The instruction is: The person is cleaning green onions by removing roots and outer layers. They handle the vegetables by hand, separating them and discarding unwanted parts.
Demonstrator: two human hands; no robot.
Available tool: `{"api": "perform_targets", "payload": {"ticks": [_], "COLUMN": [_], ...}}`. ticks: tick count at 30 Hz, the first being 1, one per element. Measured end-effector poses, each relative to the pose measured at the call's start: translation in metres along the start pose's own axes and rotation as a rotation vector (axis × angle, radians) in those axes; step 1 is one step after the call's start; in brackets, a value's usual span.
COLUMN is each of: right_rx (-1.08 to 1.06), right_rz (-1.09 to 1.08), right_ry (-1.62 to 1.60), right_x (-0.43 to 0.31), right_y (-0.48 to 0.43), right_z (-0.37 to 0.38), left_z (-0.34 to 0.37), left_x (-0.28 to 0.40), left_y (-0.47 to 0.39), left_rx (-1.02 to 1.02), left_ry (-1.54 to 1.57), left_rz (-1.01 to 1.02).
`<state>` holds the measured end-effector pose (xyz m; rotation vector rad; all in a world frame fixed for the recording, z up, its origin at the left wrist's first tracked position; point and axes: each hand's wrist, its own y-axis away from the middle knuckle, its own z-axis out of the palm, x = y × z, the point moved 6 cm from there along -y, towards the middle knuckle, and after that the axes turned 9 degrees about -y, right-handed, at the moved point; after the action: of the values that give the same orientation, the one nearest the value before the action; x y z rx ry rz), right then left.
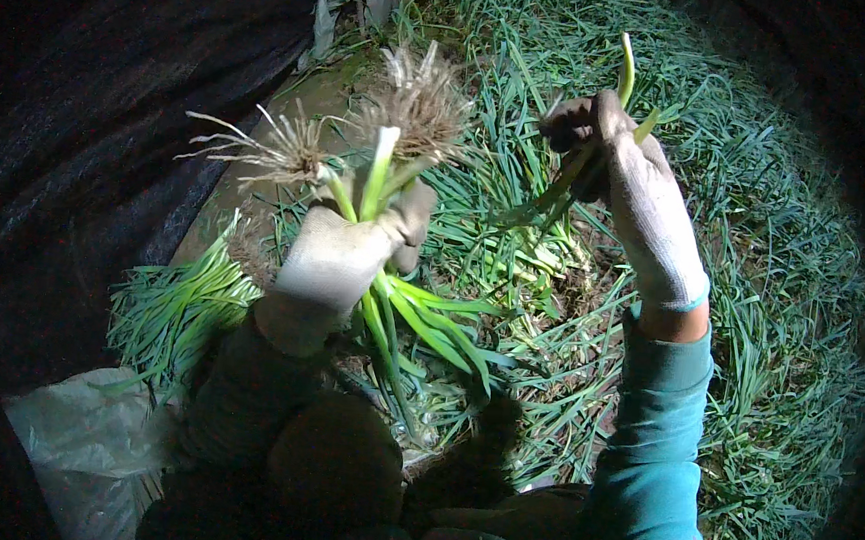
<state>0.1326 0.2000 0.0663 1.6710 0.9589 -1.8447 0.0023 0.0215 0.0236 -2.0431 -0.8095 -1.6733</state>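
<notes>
My left hand (352,242), in a pale knit work glove, grips several leafy green plants (389,184) by their pale lower stems. Their brown and white roots point up and away from me, and the flat leaves hang below the fist. My right hand (614,143), gloved too and with dirty fingers, is raised to the right, apart from the left. Its fingers are closed around a few loose green and yellowish leaves (627,69); part of them is hidden by the glove. A bundle of similar plants (182,301) lies to the left of my left hand, roots pointing away.
Cut or pulled green plants (769,293) cover the ground ahead and to the right. Dark sheeting (111,135) rises along the left. A pale plastic sheet (87,426) lies at the lower left. Leaf scraps and soil (581,295) show between my arms.
</notes>
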Motion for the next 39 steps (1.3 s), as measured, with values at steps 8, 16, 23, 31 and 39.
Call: {"api": "perform_targets", "payload": {"ticks": [8,16,23,31,39], "right_rx": [-0.299,-0.313,-0.190,-0.223,-0.322], "right_rz": [-0.256,-0.090,0.014,-0.085,0.066], "right_ry": [-0.032,-0.205,-0.045,-0.039,0.835], "right_x": [-0.008,-0.008,-0.009,-0.004,0.183], "right_y": [0.005,0.010,0.012,0.006,0.034], "right_z": [0.013,0.028,0.031,0.008,0.009], "left_z": [0.004,0.008,0.012,-0.005,-0.156], "left_x": [0.006,-0.007,-0.002,0.000,0.079], "left_y": [0.007,0.007,0.004,0.004,0.073], "left_rx": [-0.037,0.063,-0.086,-0.005,0.549], "left_ry": [0.079,0.020,0.014,0.018,-0.219], "left_rz": [-0.112,-0.187,-0.132,-0.180,0.080]}}
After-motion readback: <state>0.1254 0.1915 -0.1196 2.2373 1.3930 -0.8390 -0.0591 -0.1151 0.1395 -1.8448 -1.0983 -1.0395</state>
